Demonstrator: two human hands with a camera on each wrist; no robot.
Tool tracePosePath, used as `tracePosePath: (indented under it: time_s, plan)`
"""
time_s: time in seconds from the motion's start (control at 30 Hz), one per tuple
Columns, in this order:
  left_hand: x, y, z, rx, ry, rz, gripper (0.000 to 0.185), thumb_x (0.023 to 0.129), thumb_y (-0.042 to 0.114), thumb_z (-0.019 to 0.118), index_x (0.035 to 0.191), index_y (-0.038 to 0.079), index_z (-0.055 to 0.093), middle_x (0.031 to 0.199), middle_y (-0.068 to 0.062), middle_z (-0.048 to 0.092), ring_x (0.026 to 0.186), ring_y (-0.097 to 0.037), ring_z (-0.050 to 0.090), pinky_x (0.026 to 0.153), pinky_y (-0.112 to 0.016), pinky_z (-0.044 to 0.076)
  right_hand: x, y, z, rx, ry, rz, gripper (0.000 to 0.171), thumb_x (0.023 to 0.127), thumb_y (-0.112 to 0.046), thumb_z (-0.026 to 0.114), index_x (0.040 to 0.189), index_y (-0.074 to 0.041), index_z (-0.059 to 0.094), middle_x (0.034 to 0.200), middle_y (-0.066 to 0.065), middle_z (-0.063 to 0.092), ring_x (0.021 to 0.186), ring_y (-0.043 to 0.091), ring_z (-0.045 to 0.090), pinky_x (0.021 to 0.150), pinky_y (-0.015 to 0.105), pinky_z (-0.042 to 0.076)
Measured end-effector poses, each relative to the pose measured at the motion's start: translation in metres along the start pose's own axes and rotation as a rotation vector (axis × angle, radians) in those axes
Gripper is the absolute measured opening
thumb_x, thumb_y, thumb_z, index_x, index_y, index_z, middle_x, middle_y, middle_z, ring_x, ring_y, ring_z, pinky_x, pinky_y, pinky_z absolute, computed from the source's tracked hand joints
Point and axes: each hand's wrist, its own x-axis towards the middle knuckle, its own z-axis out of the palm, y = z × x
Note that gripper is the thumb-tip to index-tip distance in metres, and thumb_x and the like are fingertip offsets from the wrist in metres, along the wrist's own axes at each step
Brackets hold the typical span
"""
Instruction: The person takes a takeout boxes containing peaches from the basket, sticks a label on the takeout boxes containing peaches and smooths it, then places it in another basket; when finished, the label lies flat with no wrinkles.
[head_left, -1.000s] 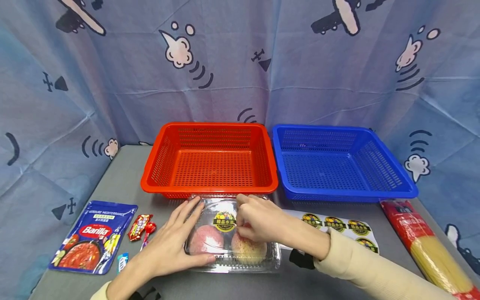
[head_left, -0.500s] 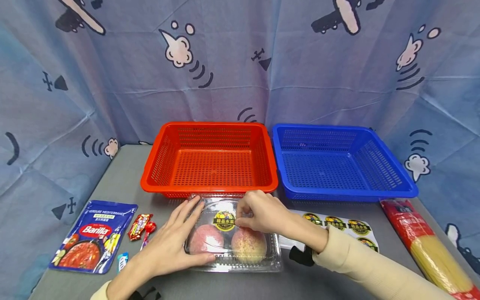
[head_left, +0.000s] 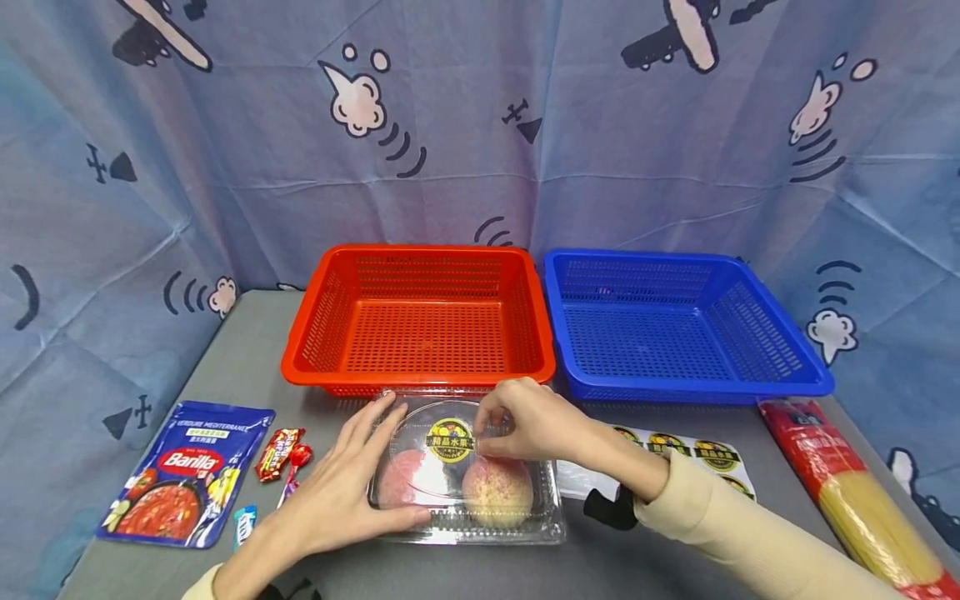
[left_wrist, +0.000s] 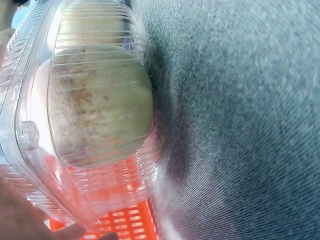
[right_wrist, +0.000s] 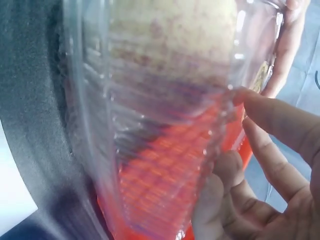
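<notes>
In the head view, a clear plastic clamshell box [head_left: 553, 532] with two peaches [head_left: 498, 493] inside stands in front of the red basket. On its lid sits a round black-and-yellow fruit label [head_left: 450, 440]. My left hand [head_left: 347, 482] spans the box's left side, fingers extended along the lid's left part and thumb at its front edge. Beside the label, my right hand [head_left: 531, 422] has its fingers bent, thumb tip and index tip close together, right at the lid. The right wrist view shows these fingertips [right_wrist: 242, 98] along the lid's edge, with no object between them.
A red basket [head_left: 423, 379] and a blue basket [head_left: 697, 389] stand behind. To the right lie a label sheet [head_left: 731, 479] and a spaghetti pack [head_left: 862, 508]. To the left are a Barilla sauce pouch [head_left: 187, 475], a red-wrapped candy [head_left: 279, 455], a lollipop [head_left: 300, 455] and a small blue packet [head_left: 245, 525].
My right hand has shifted slightly right from the label's right edge, uncovering more of the lid and the right peach. My left hand and the box stay in place.
</notes>
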Motion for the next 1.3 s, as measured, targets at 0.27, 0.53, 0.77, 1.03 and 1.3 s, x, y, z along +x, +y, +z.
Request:
tracePosePath:
  time_s: [0.27, 0.53, 0.77, 1.03, 1.3]
  plan:
    - [-0.001, -0.003, 0.003, -0.083, 0.061, 0.023, 0.115, 0.070, 0.069, 0.083, 0.160, 0.025, 0.025, 0.168, -0.003, 0.018, 0.150, -0.032, 0.032, 0.104, -0.067, 0.046, -0.015, 0.016, -0.018, 0.039, 0.042, -0.051, 0.028, 0.081, -0.021, 0.087, 0.105, -0.009, 0.077, 0.087, 0.003, 0.068, 0.076, 0.012, 0.057, 0.067, 0.021, 0.049]
    - [-0.002, -0.007, -0.007, -0.178, 0.121, -0.019, 0.100, 0.080, 0.047, 0.083, 0.157, 0.012, 0.029, 0.161, -0.014, 0.028, 0.146, -0.038, 0.036, 0.108, -0.071, 0.041, -0.047, 0.051, -0.056, -0.033, 0.196, 0.042, 0.048, 0.078, -0.032, 0.090, 0.118, -0.011, 0.075, 0.101, 0.007, 0.073, 0.093, 0.021, 0.066, 0.076, 0.030, 0.055]
    - [-0.003, -0.010, -0.018, -0.308, 0.064, -0.168, 0.100, 0.083, 0.042, 0.084, 0.158, 0.008, 0.028, 0.155, -0.020, 0.035, 0.131, -0.043, 0.056, 0.087, -0.046, 0.062, -0.083, 0.100, -0.098, -0.123, 0.308, 0.176, 0.066, 0.077, -0.035, 0.090, 0.134, -0.013, 0.067, 0.122, 0.016, 0.068, 0.108, 0.032, 0.063, 0.077, 0.033, 0.058]
    - [-0.003, -0.012, -0.026, -0.383, -0.088, -0.363, 0.105, 0.083, 0.043, 0.082, 0.161, 0.006, 0.022, 0.159, -0.023, 0.039, 0.114, -0.033, 0.070, 0.085, -0.045, 0.061, -0.129, 0.170, -0.133, -0.056, 0.247, 0.404, 0.088, 0.083, -0.035, 0.085, 0.156, -0.011, 0.041, 0.150, 0.032, 0.041, 0.134, 0.055, 0.038, 0.094, 0.072, 0.043]
    - [-0.003, -0.013, -0.024, -0.644, -0.218, -0.475, 0.096, 0.089, 0.037, 0.078, 0.158, -0.002, 0.024, 0.149, -0.034, 0.046, 0.102, -0.025, 0.071, 0.070, -0.038, 0.063, -0.172, 0.222, -0.150, -0.030, 0.158, 0.652, 0.110, 0.090, -0.049, 0.074, 0.165, -0.008, 0.005, 0.161, 0.043, -0.011, 0.142, 0.072, 0.004, 0.095, 0.087, 0.024]
